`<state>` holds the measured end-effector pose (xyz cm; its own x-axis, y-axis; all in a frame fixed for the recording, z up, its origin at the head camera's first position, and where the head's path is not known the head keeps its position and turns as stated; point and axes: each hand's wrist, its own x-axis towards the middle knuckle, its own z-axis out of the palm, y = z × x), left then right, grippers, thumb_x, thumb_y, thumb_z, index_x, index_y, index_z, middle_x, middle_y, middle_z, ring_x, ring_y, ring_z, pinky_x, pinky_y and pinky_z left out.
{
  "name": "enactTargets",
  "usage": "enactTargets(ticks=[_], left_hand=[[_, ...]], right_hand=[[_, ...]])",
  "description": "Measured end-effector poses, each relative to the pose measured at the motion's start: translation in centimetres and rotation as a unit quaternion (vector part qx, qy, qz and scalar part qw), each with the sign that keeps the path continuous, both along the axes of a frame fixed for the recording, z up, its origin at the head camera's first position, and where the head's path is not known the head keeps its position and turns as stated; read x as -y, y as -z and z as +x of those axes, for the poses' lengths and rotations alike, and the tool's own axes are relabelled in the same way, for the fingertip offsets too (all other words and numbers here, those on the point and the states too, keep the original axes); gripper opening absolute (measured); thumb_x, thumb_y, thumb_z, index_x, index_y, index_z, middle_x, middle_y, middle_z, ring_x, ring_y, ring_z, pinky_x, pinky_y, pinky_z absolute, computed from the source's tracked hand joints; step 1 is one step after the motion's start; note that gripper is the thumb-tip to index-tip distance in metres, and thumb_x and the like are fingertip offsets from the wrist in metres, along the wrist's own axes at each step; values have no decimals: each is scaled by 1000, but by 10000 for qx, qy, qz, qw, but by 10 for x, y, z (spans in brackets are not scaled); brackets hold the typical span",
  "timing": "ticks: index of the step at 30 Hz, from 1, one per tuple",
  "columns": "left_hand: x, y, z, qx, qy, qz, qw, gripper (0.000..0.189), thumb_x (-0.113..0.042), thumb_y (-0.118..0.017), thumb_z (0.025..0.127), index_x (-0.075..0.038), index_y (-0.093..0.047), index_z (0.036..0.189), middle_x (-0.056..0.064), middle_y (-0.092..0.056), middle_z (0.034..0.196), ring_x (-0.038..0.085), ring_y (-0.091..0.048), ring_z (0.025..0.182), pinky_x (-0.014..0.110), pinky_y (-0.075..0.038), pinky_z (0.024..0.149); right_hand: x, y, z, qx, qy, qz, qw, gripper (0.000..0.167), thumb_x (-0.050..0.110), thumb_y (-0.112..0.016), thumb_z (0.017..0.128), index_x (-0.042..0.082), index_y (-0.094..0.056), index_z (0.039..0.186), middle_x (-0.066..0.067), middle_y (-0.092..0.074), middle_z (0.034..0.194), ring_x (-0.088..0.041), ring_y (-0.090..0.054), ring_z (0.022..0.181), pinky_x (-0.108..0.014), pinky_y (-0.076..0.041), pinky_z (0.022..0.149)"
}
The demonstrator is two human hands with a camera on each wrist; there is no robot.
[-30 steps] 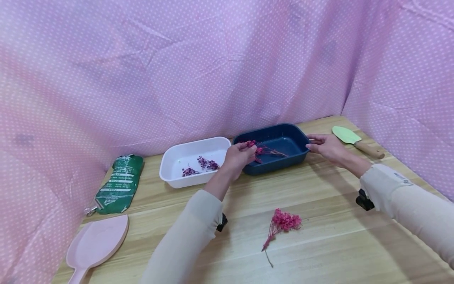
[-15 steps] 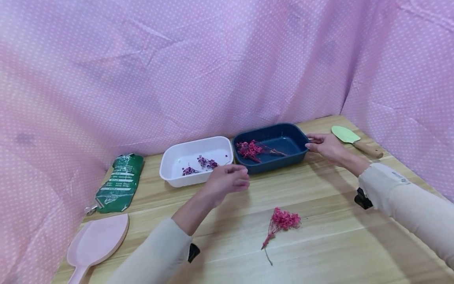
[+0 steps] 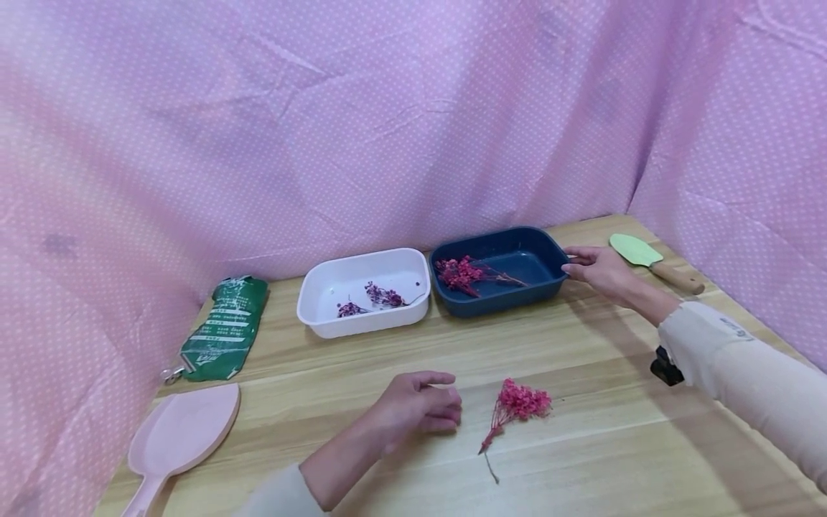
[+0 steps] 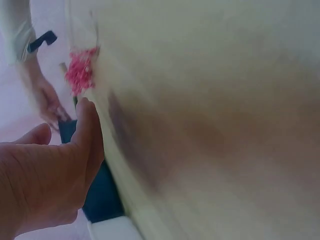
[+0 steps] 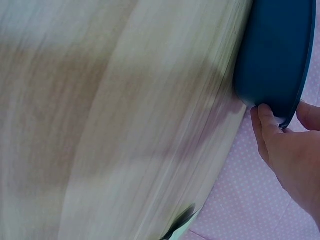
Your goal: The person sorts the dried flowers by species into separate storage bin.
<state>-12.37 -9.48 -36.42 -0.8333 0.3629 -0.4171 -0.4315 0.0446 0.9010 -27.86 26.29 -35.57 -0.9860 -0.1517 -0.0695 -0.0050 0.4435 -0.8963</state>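
My left hand (image 3: 420, 406) hovers over the table with loosely bent fingers and holds nothing. Just right of it lies a sprig of pink dried flowers (image 3: 522, 400), its thin stem toward the front edge; the left wrist view shows the pink blossoms (image 4: 81, 72) beyond the fingertips. At the back, my right hand (image 3: 602, 273) holds the right end of a dark blue plastic basin (image 3: 497, 299). In the right wrist view its thumb is at the rim of the basin (image 5: 275, 60) and its fingers are against the wall. A darker pink sprig (image 3: 460, 273) lies inside the basin.
A white basin (image 3: 368, 327) with purple dried sprigs (image 3: 385, 295) adjoins the blue one. A green pouch (image 3: 226, 330) and a pink scoop (image 3: 184, 429) lie at left. At right is a light green trowel (image 3: 636, 249) with a wooden handle. Pink dotted cloth (image 3: 413, 129) hangs behind.
My left hand has let go of the dark pink sprig in the blue basin and moved back toward the front, near the pink sprig on the table. The right hand stays at the basin's end.
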Motion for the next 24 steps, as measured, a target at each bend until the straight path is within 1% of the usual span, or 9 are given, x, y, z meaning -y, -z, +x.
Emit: enactTargets(ticks=[4,8,11,13,14,16,21,23,24], left_hand=[[-6,6,9,-97,139,-139,9998,45,-6,-67,89,6,-53,130,20,-68,100,26,-68,85,39,-61,76],[-17,11,16,-494,368,-473,9970,43,-9,-74,84,5,-59,122,11,-69,91,22,-69,77,35,-62,69],[-27,13,22,-1016,620,-1027,9876,41,-13,-80,79,3,-65,113,3,-68,81,17,-67,66,30,-60,61],[-34,14,27,-1488,765,-1531,9740,39,-17,-83,75,1,-69,107,-2,-65,75,11,-62,62,24,-57,57],[-37,14,28,-1751,845,-1848,9633,37,-19,-84,74,-1,-70,103,-4,-62,72,8,-59,61,22,-54,55],[-43,15,31,-2341,1014,-2587,9317,34,-26,-86,71,-6,-73,96,-7,-56,69,4,-51,61,18,-46,53],[-54,17,33,-3660,1288,-4113,8248,26,-29,-86,70,-14,-73,87,-10,-49,72,4,-43,64,19,-38,51],[-54,17,32,-4031,1331,-4258,7991,17,-17,-82,71,-13,-74,86,-9,-53,74,4,-47,64,18,-40,51],[-54,17,32,-4173,1350,-4247,7920,14,-10,-79,72,-12,-74,85,-8,-55,74,5,-49,64,18,-42,51]], right_hand=[[-1,1,0,24,49,-75,10000,55,10,-53,99,-12,-30,144,-36,-42,136,9,-58,88,-11,-52,82],[-1,2,0,34,79,-128,9999,53,9,-53,99,-12,-31,143,-36,-42,136,9,-58,88,-12,-52,83],[-2,3,-1,51,42,-96,9999,54,9,-53,99,-12,-31,144,-36,-41,137,9,-58,88,-14,-52,85],[-3,4,-1,61,11,-71,10000,55,10,-53,99,-12,-30,144,-36,-41,137,9,-58,89,-14,-52,86],[-3,4,-1,66,-6,-63,10000,55,10,-52,99,-12,-29,144,-36,-41,137,9,-58,89,-14,-52,86],[-4,4,-1,59,-22,-54,10000,56,10,-53,99,-13,-29,144,-35,-41,137,9,-58,89,-14,-53,85],[-3,4,-2,3,8,-52,10000,56,10,-54,99,-13,-30,144,-34,-43,136,8,-58,88,-14,-53,84],[-2,4,-3,3,10,-81,10000,55,10,-54,99,-12,-30,144,-35,-43,136,9,-58,88,-15,-53,85],[-2,4,-3,8,9,-89,10000,55,9,-53,99,-12,-30,144,-35,-42,136,9,-58,88,-15,-53,85]])
